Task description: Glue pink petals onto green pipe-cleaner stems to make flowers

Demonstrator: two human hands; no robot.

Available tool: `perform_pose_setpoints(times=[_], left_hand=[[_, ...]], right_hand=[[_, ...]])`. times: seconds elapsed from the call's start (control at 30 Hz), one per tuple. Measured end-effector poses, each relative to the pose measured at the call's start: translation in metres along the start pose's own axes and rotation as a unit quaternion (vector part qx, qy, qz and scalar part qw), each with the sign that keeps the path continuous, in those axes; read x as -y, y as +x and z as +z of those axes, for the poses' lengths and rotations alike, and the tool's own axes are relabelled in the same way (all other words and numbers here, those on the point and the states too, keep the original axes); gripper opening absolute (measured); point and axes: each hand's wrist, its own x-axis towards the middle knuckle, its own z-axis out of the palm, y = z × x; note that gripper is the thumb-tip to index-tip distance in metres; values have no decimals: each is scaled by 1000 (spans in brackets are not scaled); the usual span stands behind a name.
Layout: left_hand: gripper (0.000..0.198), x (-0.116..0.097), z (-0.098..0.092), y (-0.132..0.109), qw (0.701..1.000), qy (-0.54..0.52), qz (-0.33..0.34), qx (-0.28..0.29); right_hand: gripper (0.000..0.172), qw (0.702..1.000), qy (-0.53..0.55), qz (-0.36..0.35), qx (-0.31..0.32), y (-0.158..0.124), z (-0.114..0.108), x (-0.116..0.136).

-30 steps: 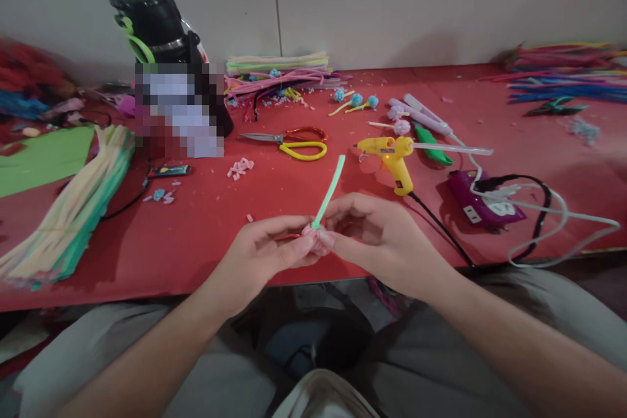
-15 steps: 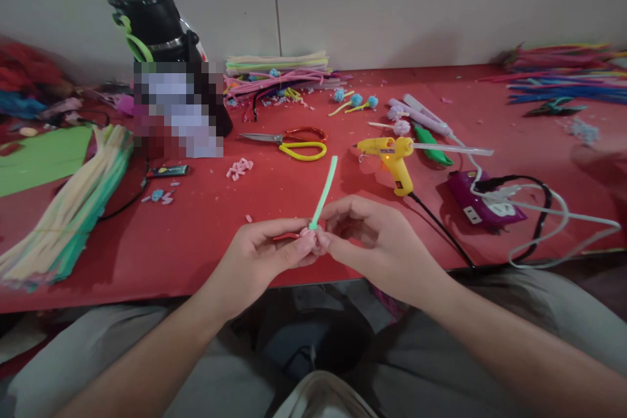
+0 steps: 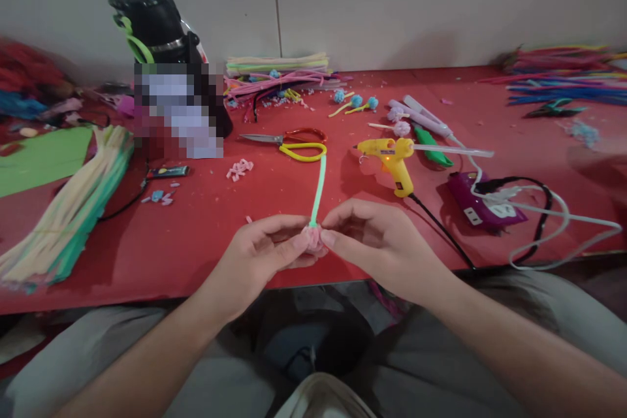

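Between my hands, at the table's front edge, is a pink pipe-cleaner flower (image 3: pixel 315 240) with a light green stem (image 3: pixel 319 192) pointing up and away from me. My left hand (image 3: pixel 267 255) is closed on the flower's left side, thumb on top. From the other side my right hand (image 3: pixel 369 241) pinches it between thumb and fingers. The underside of the pink head is hidden by my fingers. Beyond the stem tip lie scissors (image 3: pixel 304 151) with red and yellow handles. A yellow hot glue gun (image 3: pixel 392 157) rests to the right of them.
Pink cut pieces (image 3: pixel 240 170) lie left of centre. A bundle of pale and green pipe cleaners (image 3: pixel 73 209) is at the left, a black bottle (image 3: pixel 215 91) behind it. Blue flower heads (image 3: pixel 356 101) lie at the back. A purple power strip (image 3: pixel 482 202) with cables sits right.
The green stem has swung slightly left and stands more upright. My fingers have shifted a little, so more of the pink head shows between them.
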Motion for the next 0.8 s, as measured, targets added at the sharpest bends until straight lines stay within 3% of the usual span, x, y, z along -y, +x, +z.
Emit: perform_pose_setpoints(times=[0.23,0.57,0.8], left_hand=[[11,-1,2,-2,1000,-7,-4,7],[20,4,-4,-1,999,-16,-6,-31],[20,6,-4,-1,1000,1,-3,-31]], right_hand=[[16,1000,19,11,-7,1,1,-2],[17,1000,-6,-8,2,-1,2,1],[9,1000,-26,-16,-8,0,5,-2]])
